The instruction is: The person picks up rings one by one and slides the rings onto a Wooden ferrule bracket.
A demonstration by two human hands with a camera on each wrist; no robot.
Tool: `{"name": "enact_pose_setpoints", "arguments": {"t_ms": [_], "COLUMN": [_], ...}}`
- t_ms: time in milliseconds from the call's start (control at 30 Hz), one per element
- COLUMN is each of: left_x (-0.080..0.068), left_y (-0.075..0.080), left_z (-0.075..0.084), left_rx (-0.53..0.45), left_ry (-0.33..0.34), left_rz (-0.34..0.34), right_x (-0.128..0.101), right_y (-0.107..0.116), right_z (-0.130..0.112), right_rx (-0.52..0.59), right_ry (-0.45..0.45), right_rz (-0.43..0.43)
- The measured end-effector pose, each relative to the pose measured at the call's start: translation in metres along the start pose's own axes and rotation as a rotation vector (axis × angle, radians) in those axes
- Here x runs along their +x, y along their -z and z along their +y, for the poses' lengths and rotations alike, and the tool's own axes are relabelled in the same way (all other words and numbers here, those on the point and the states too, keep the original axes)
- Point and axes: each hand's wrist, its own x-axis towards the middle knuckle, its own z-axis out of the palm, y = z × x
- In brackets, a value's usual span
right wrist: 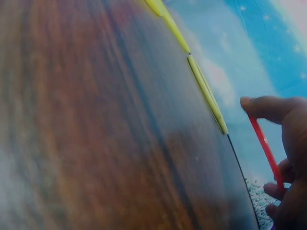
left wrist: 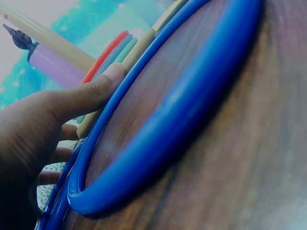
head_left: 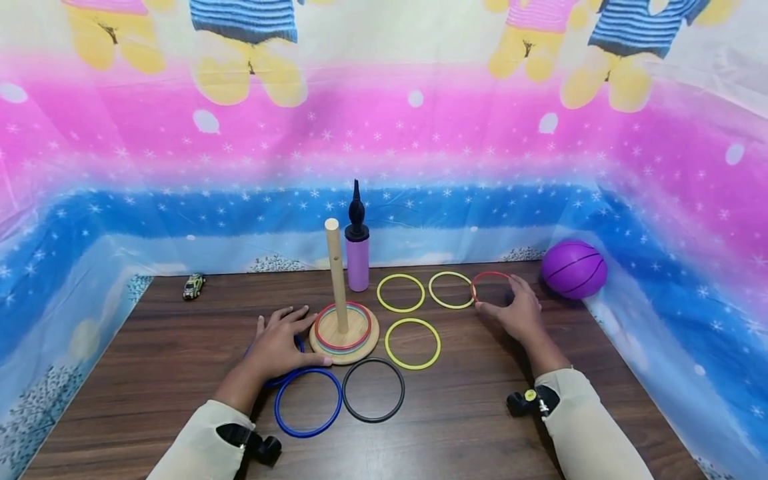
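Observation:
My right hand (head_left: 521,308) pinches a thin red ring (right wrist: 265,146) between thumb and fingers. In the head view the ring is at the back right, overlapping the edge of a yellow ring (head_left: 452,307). My left hand (head_left: 281,343) holds the left edge of a round wooden base (head_left: 359,353), thumb at the front rim and fingers spread toward the back. A wooden peg (head_left: 338,280) stands upright on this base. Around its foot lie a red ring (head_left: 317,325) and, under it, bluish and green rings. Blue rings (left wrist: 158,139) lie beside and under the left hand.
Two more yellow rings (head_left: 413,367) and a black ring (head_left: 373,421) lie on the brown table (head_left: 456,427). A purple hand pump (head_left: 358,263) stands behind the peg. A purple ball (head_left: 574,269) sits back right, a toy car (head_left: 194,287) back left. A printed cloth surrounds the table.

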Motion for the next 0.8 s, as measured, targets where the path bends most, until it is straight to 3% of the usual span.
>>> {"name": "enact_pose_setpoints", "arguments": {"t_ms": [533, 800], "left_x": [0.0, 0.001], "left_y": [-0.002, -0.003], "left_z": [-0.002, -0.003], "left_rx": [0.005, 0.0], "left_ry": [-0.007, -0.006], "left_rz": [0.013, 0.013], "right_x": [-0.004, -0.007], "right_y": [0.0, 0.002], "right_z": [-0.018, -0.035], "right_rx": [0.033, 0.056], "right_ry": [0.239, 0.298], "right_rz": [0.026, -0.015]}}
